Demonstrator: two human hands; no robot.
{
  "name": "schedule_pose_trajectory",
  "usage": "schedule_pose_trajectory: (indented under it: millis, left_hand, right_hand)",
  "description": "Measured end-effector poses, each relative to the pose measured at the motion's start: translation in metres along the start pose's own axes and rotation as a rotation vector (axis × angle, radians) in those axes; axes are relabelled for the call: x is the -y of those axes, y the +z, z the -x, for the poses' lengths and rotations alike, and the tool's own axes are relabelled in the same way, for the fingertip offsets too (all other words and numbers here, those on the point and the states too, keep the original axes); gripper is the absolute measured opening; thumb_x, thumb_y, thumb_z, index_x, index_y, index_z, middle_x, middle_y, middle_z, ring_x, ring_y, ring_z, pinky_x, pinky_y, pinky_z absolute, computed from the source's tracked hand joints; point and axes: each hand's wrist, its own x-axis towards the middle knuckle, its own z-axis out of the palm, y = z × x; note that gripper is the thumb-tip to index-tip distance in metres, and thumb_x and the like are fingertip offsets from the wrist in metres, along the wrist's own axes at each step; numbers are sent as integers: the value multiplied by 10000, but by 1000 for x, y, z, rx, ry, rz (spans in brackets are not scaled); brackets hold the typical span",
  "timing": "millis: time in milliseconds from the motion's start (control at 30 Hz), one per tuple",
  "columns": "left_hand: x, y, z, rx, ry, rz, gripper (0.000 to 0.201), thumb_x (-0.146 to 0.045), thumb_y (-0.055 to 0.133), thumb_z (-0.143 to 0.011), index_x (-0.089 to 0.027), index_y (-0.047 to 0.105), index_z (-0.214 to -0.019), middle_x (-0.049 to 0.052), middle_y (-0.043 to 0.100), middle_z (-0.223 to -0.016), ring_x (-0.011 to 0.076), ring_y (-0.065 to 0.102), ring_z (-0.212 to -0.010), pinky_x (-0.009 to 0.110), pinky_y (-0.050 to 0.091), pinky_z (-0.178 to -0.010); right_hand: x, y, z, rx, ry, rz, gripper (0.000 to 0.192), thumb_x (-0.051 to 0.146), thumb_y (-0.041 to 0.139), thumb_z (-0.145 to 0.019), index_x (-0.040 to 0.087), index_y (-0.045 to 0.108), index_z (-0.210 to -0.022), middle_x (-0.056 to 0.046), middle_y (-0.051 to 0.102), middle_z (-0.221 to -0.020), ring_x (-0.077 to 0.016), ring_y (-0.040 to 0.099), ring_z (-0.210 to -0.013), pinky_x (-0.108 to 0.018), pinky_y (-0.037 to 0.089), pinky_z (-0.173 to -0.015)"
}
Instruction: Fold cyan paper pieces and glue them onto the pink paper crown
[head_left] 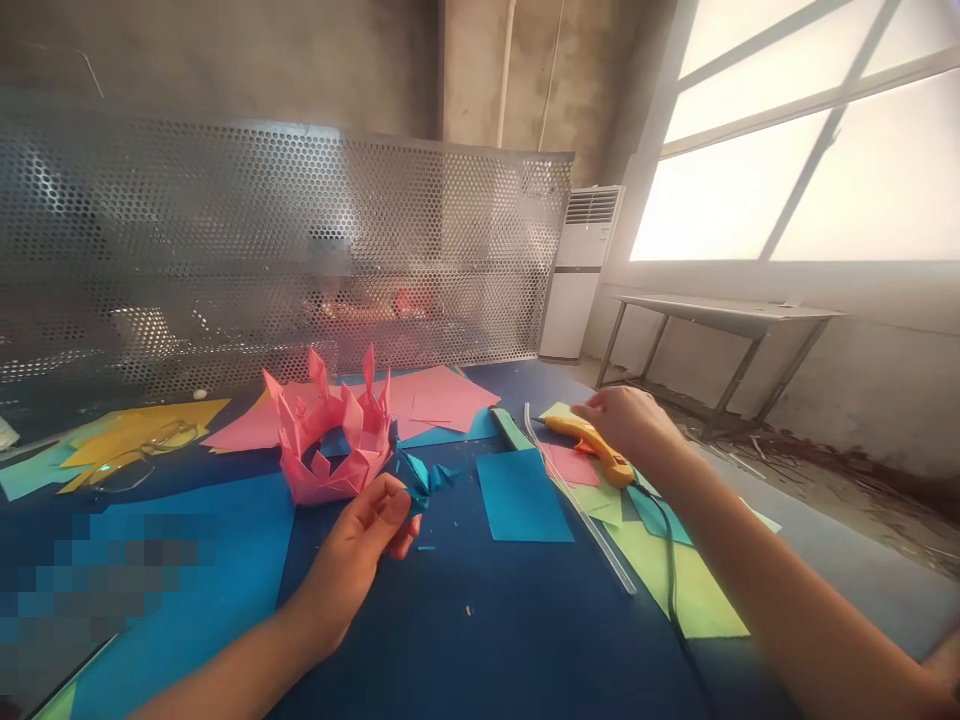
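My left hand [375, 530] is closed, pinching a folded blue paper piece [424, 482] with pointed ends between thumb and fingers. Just behind it stands a pink folded-paper crown [330, 455] with tall points. My right hand [630, 425] is over the right side of the table, beside and above a yellow hot glue gun [592, 447] lying on papers. Its fingers curl downward and are partly hidden, so whatever they hold cannot be made out. A square blue sheet [523, 495] lies between the hands. Close to it is a clear glue stick [592, 530].
Pink sheets [450, 395] lie behind the crown, with yellow sheets [150, 430] at left. A large blue sheet [202, 580] covers the front left. Green paper [675, 590] lies under the gun's black cord [670, 560]. A green-handled tool [510, 428] lies near the middle. A perforated metal screen [300, 240] stands behind.
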Motion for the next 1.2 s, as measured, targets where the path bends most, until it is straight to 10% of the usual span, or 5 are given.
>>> schedule_pose_trajectory:
  millis: [333, 1200]
  left_hand:
    - [-1, 3, 1, 192, 7, -118, 364, -533, 620, -773, -196, 513, -683, -78, 400, -502, 78, 304, -477, 223, 219, -479]
    - [0, 0, -3, 142, -33, -92, 382, -529, 630, -767, -187, 486, -675, -92, 308, -525, 72, 222, -492, 242, 163, -482]
  right_hand:
    - [106, 22, 51, 819, -35, -866, 336, 496, 671, -727, 165, 713, -766, -22, 692, -750, -135, 614, -691, -280, 503, -692]
    - [108, 34, 57, 934, 203, -1352, 348, 420, 811, -601, 142, 630, -708, 46, 598, -600, -67, 520, -562, -211, 415, -592]
